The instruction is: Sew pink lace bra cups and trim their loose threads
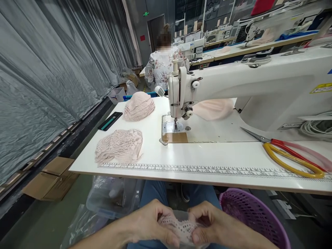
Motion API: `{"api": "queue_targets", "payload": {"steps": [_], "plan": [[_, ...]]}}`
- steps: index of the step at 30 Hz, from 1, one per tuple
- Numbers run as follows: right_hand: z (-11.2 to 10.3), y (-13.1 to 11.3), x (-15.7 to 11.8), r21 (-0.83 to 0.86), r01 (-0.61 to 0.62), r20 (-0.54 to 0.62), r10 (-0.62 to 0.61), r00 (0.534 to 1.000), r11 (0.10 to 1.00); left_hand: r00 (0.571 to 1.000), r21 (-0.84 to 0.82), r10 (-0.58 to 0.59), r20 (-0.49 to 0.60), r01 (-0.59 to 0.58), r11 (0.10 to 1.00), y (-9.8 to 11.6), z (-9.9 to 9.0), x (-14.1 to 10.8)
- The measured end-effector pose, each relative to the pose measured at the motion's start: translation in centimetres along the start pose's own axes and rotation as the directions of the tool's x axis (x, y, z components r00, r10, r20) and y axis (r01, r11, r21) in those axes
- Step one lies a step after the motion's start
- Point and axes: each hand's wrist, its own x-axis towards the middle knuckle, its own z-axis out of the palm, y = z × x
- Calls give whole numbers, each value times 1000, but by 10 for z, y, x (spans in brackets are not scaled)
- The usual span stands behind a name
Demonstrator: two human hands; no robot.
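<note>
Low over my lap, a piece of pale pink lace fabric [181, 230] is stretched between my two hands. My left hand [157, 224] pinches its left side, thumb on top. On the other side my right hand [207, 223] grips it the same way, with the fingertips partly hidden behind the lace. Both hands are below the front edge of the white sewing table [153, 155]. A heap of pale pink lace [119, 145] lies at the table's left front, and a rounded pink fabric bundle [139, 106] sits behind it.
A white sewing machine [178, 93] stands on the table, with pink fabric [215, 109] behind its needle area. Scissors with red and yellow handles [293, 160] lie at right. A purple basket [259, 214] and a clear plastic bin [114, 197] flank my legs. A person [166, 65] sits ahead.
</note>
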Motion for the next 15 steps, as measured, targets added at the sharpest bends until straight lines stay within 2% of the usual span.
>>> {"api": "queue_targets", "payload": {"steps": [4, 9, 15], "plan": [[2, 3, 0, 12, 3, 1, -3, 1000, 1000, 998, -29, -45, -35, 44, 999, -2, 8, 4], [-2, 4, -4, 27, 10, 14, -10, 1000, 1000, 997, -62, -3, -79, -2, 998, 2, 11, 3], [-8, -13, -22, -29, 54, 42, -53, 998, 998, 987, 63, 153, 40, -155, 986, 35, 4, -17]]}}
